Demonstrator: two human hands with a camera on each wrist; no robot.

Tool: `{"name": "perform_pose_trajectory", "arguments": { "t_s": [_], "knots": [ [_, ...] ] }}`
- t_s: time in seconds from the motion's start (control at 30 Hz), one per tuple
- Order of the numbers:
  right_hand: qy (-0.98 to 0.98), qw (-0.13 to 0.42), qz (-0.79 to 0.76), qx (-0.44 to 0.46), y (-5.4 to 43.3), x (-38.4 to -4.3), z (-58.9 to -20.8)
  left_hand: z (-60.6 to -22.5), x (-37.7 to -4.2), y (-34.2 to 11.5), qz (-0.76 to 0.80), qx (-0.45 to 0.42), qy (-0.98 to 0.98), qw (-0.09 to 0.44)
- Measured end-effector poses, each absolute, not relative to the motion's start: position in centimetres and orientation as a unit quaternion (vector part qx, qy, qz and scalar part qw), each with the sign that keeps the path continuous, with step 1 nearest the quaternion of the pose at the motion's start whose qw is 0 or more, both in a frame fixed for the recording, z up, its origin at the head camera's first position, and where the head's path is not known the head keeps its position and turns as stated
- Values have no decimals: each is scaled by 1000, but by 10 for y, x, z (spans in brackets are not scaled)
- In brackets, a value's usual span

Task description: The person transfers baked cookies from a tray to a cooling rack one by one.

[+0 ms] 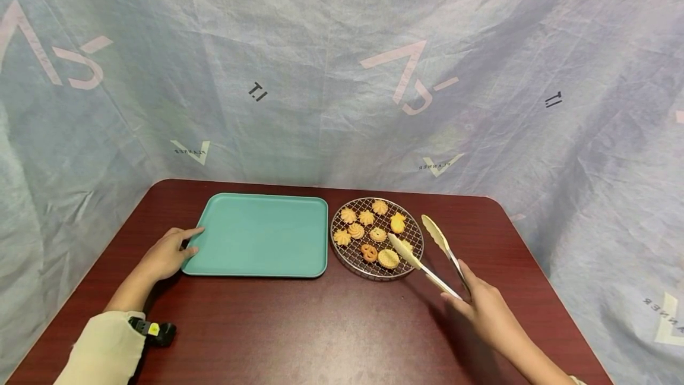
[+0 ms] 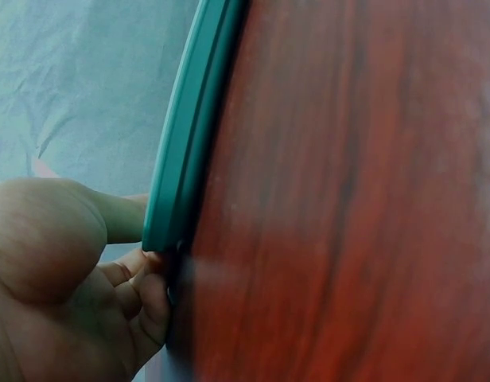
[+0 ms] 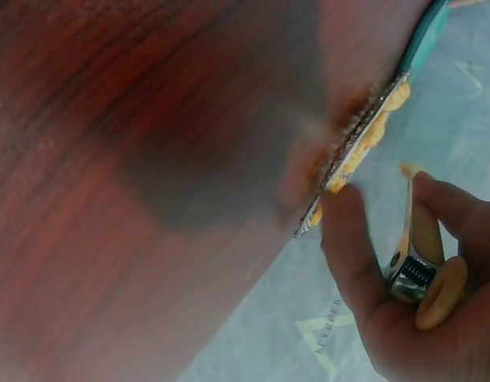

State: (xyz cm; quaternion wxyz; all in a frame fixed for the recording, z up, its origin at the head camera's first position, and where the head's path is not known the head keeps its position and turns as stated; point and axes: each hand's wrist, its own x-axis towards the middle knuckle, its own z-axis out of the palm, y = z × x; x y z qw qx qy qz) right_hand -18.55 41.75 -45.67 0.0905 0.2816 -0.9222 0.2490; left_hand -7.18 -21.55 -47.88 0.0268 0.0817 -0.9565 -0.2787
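My left hand [image 1: 164, 254] holds the left edge of a teal rectangular tray [image 1: 256, 236], thumb and forefinger over its rim. In the left wrist view, the other fingers curl by the tray's side [image 2: 181, 135]. My right hand [image 1: 488, 308] grips metal tongs [image 1: 435, 278] with pale yellow tips, their arms spread apart. One tip overlaps the round wire rack [image 1: 347, 260] in the head view; the other is past its right side. On the rack lie several swirled cookies [image 1: 355, 230], a pretzel-shaped cookie [image 1: 369, 252], a ridged round one [image 1: 388, 258] and a pineapple-shaped one [image 1: 398, 223].
The dark red wooden table [image 1: 299, 331] has rounded far corners. A grey-blue cloth [image 1: 320, 76] with printed letters hangs behind it and at both sides. A black strap device [image 1: 155, 331] sits on my left wrist. The tray stands just left of the rack.
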Motion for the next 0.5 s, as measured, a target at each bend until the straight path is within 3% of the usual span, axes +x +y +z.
{"name": "perform_pose_trajectory", "arguments": {
  "t_s": [0.5],
  "knots": [
    [-932,63,276,227,428,-198,-464,-478,-71,-215,-278,78,-957,23]
  ]
}}
